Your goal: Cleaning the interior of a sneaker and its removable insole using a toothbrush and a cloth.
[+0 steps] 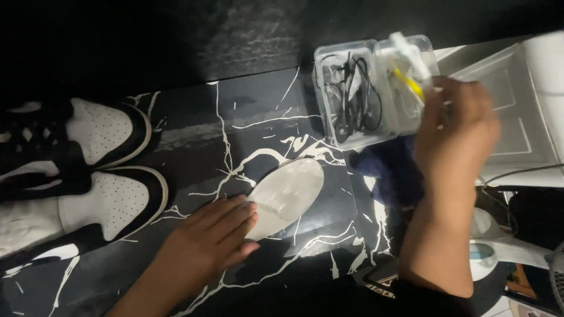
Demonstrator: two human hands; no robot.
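My left hand lies flat on a pale shoe insole that rests on the black marble-patterned table. Its fingers press the insole's near end. My right hand is raised over a clear plastic box at the back right and holds a small white and yellow tool, blurred by motion. The box holds black laces or cords in its left compartment. A pair of black and white sneakers sits at the left, toes toward the middle.
A dark blue cloth lies just in front of the box, under my right wrist. A white panelled surface stands at the right edge. Round white items and a cable sit low right, off the table.
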